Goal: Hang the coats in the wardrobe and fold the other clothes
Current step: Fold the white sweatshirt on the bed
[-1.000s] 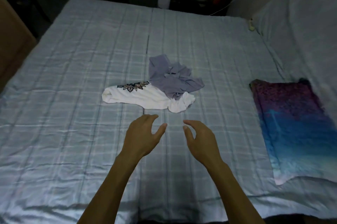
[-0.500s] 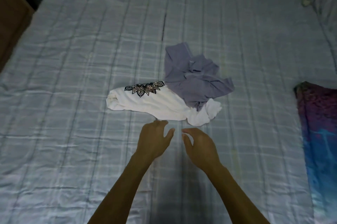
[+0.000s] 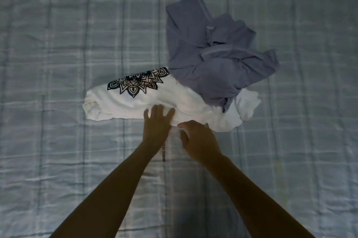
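Stretching up from the bottom edge of the frame, two bare forearms meet just below the middle. The left hand [image 3: 157, 121] lies flat with its fingers straight and spread, the fingertips resting on the near edge of a crumpled white cloth top [image 3: 135, 102] with a black mandala print. Just to its right, the right hand [image 3: 199, 139] is curled at that same near edge, and a bit of white cloth shows pinched between its thumb and forefinger. This white cloth top lies bunched in a long roll across the middle of the frame, the print facing up at its far left side. A rumpled grey-purple cloth garment [image 3: 213, 50] lies heaped in the upper right of centre, its near part overlapping the right end of the white one. Both rest on a pale blue checked quilted bedcover [image 3: 58, 44] that fills the whole frame.
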Demonstrator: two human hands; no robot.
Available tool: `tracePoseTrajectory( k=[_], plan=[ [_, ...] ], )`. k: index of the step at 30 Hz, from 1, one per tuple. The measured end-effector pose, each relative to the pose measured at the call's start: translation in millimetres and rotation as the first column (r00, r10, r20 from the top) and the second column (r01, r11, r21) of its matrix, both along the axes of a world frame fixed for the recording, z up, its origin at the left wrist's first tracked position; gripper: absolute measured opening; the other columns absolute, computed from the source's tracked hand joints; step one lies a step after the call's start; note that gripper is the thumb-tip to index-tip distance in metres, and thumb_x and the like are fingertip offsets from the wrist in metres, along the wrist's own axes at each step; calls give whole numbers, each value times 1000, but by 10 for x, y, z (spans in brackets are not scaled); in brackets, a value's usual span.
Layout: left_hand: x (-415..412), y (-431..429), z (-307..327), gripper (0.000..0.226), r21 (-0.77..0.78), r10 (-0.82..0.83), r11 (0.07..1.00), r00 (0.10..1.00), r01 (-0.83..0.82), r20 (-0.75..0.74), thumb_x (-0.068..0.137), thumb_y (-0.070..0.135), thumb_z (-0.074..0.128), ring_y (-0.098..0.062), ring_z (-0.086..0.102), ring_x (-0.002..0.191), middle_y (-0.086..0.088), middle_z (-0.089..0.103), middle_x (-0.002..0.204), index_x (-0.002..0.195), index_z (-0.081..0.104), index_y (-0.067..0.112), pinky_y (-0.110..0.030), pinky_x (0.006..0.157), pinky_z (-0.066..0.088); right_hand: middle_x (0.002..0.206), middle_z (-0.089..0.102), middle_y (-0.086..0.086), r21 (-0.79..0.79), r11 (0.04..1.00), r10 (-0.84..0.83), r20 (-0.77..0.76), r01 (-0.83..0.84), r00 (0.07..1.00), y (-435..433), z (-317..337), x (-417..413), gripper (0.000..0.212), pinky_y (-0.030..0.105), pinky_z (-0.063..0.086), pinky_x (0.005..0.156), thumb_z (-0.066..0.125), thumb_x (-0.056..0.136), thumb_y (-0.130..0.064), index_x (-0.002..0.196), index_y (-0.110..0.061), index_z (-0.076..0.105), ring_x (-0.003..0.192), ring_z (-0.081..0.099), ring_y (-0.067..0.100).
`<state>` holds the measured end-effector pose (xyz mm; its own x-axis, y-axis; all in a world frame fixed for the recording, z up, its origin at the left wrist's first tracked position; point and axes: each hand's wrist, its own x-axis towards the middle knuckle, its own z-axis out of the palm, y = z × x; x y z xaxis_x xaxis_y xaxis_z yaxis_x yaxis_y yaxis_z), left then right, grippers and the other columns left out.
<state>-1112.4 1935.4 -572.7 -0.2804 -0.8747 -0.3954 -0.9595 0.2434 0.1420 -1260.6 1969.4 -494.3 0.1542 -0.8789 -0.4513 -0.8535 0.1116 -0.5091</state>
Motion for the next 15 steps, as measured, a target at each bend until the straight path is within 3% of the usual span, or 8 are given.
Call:
tracePoseTrajectory(
  k=[3,5,8,12,15],
  plan=[
    [-6,-211,44,11,-75,-35,997,993,27,-115,87,21,60,-32,58,81,-11,63,89,95,65,15,-41,77,42,107,67,7,-68,996,-50,9,50,999,64,-64,-72,34,39,46,94,47,89,-28,112,-13,66,101,61,25],
    [15,-293,185,30,-61,29,997,960,-48,-278,95,28,39,-31,57,71,-9,63,79,86,63,12,-38,70,41,109,66,9,-96,992,-79,11,79,997,92,-19,-116,33,41,46,95,51,88,-26,115,-12,65,103,60,27],
    [42,-353,629,38,74,211,976,818,-203,-535,98,35,28,-25,51,60,-4,54,64,76,50,12,-33,57,35,135,52,11,-116,988,-98,39,102,994,86,171,-91,48,40,37,107,52,92,-28,137,-12,46,125,47,25],
    [-64,-352,1382,39,72,203,975,719,-208,-665,97,40,29,-21,49,59,3,49,60,71,45,15,-33,57,36,152,31,8,-208,955,-187,125,210,974,21,604,67,68,38,28,114,46,90,-42,149,-19,22,139,29,21],
    [-166,-274,1929,45,116,201,979,668,-170,-717,98,44,33,-22,56,65,-3,60,68,71,53,14,-33,62,42,150,35,9,-273,918,-237,203,287,950,-17,1083,132,70,36,28,113,55,89,-38,149,-21,22,137,33,21]
  ],
)
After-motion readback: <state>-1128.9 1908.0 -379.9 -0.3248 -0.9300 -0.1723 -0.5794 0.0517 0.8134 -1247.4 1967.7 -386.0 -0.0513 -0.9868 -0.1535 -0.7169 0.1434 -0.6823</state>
